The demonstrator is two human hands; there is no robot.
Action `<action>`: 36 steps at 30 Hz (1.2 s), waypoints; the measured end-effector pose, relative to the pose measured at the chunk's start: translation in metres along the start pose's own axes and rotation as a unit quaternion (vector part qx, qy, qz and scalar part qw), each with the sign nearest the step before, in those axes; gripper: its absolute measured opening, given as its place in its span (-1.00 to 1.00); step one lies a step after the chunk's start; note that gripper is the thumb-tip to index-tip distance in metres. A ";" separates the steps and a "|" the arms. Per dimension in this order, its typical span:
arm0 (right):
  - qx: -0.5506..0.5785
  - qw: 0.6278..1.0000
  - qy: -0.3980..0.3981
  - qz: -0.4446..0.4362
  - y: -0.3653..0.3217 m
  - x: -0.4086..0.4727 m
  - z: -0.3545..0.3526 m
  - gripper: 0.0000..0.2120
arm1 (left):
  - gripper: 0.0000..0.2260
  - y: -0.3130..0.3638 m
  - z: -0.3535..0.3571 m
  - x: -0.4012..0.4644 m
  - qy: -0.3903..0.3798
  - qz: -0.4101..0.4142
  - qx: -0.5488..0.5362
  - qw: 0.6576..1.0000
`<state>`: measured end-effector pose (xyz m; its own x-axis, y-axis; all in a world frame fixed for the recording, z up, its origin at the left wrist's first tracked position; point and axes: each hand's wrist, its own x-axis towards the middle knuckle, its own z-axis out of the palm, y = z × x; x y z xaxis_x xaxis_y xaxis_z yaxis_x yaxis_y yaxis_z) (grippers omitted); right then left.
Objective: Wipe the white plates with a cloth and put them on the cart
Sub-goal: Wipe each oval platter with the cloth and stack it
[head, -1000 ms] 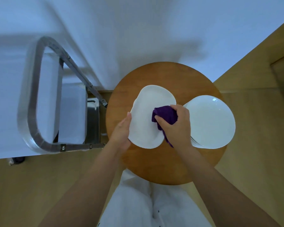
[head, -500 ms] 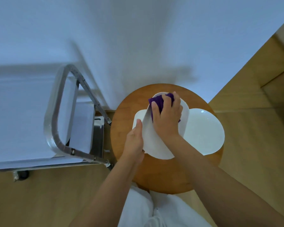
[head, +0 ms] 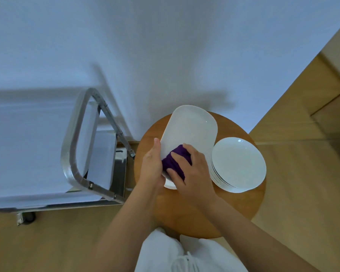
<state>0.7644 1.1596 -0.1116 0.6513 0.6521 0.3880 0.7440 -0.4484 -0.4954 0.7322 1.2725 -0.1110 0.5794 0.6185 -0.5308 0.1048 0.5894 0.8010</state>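
A white plate [head: 190,130] is tilted up over the round wooden stool [head: 214,209], its face toward me. My left hand [head: 152,165] holds the plate's near left edge. My right hand [head: 190,169] presses a purple cloth [head: 175,161] against the plate's lower part, fingers curled round the cloth. A stack of white plates [head: 238,164] lies on the right side of the stool. The cart [head: 37,146] with a metal handle [head: 75,146] stands to the left; its top shelf is covered in white.
A white wall rises behind the stool and cart. The floor is light wood, with wooden panels at the right. A cart wheel [head: 28,217] shows at the lower left. My white clothing [head: 175,254] fills the bottom centre.
My right hand slid the purple cloth from the plate's far end down to its near end. The plate is tilted up more steeply, and the view shifted.
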 end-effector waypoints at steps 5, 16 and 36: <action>-0.052 0.994 0.046 -0.081 0.014 -0.004 -0.005 -0.61 | -0.71 0.000 -0.002 -0.006 -0.008 0.007 0.020 1.000; -0.022 0.994 0.070 0.084 0.049 0.044 -0.025 -0.64 | -0.58 0.006 -0.016 -0.025 -0.028 0.004 0.121 0.992; 0.036 0.999 -0.009 -0.038 -0.020 0.022 0.002 -0.65 | -0.53 0.029 -0.013 -0.012 0.066 -0.001 0.070 0.995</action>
<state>0.7636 1.1846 -0.0949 0.5897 0.6940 0.4131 0.7783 -0.3518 -0.5201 0.7177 1.2895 -0.0851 0.4691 0.6850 -0.5574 0.2237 0.5185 0.8253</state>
